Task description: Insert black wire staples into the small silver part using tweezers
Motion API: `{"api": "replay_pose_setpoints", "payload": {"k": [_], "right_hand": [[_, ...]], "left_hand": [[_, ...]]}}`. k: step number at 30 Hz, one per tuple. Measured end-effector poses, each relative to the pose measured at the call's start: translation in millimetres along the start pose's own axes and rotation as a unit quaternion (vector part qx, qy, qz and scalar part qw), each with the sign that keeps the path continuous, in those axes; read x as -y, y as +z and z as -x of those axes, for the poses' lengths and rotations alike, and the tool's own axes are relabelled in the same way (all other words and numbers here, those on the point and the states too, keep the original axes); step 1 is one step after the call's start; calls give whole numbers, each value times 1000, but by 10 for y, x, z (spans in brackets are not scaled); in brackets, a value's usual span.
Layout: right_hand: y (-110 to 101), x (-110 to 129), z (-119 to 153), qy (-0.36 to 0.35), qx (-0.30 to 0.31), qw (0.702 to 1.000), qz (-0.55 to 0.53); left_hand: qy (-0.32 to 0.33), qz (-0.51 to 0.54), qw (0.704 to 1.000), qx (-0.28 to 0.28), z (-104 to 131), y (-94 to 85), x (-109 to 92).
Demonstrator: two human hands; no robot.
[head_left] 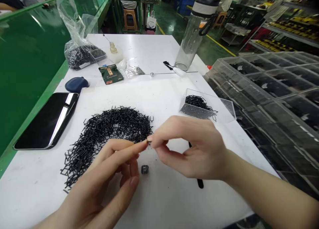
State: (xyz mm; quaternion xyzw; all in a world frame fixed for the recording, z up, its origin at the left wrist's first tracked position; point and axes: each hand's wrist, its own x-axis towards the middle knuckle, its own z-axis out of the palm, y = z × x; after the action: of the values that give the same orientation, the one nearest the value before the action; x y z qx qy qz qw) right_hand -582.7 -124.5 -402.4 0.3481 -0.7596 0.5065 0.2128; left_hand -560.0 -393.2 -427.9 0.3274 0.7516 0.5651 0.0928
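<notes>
Both hands meet over the white table, just right of a curved pile of small black bent pieces (pixel 99 129). My right hand (pixel 189 146) is pinched, thumb against index finger, and its fingertips touch the index fingertip of my left hand (pixel 109 176). Something tiny and dark may sit between the fingertips; it is too small to make out. The left thumb is apart from the outstretched index finger, and the other fingers curl under. A small dark cube-like piece (pixel 145 169) lies between the hands. Part of a black stick-like tool (pixel 200 183) shows beneath the right hand.
A clear box of black pieces (pixel 196 104) lies beyond my right hand. A phone (pixel 47 119) and a blue case (pixel 76 84) lie left. Farther back are a bagged black heap (pixel 82 56), a green packet (pixel 111 74) and a bottle (pixel 190 36). Compartment trays (pixel 271 76) line the right.
</notes>
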Motion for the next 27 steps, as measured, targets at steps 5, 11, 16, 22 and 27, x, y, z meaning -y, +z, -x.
{"api": "replay_pose_setpoints", "payload": {"k": [5,11,16,22,27], "right_hand": [[43,-50,-8,13,-32,999,21],[-589,-122,-166,95,-75,983,139],[-1142,-302,-178,175,-98,951,233],[-1206,-402,-140,227,-55,940,248],[-1271,-185,-155,243,-53,939,239]], "left_hand": [[-36,-43,998,-20,-20,8,-43],[-36,-151,987,-45,20,53,-24],[-1,-225,974,-9,34,94,26],[32,-209,977,-19,-39,90,41],[26,-205,978,-28,-51,70,51]]}}
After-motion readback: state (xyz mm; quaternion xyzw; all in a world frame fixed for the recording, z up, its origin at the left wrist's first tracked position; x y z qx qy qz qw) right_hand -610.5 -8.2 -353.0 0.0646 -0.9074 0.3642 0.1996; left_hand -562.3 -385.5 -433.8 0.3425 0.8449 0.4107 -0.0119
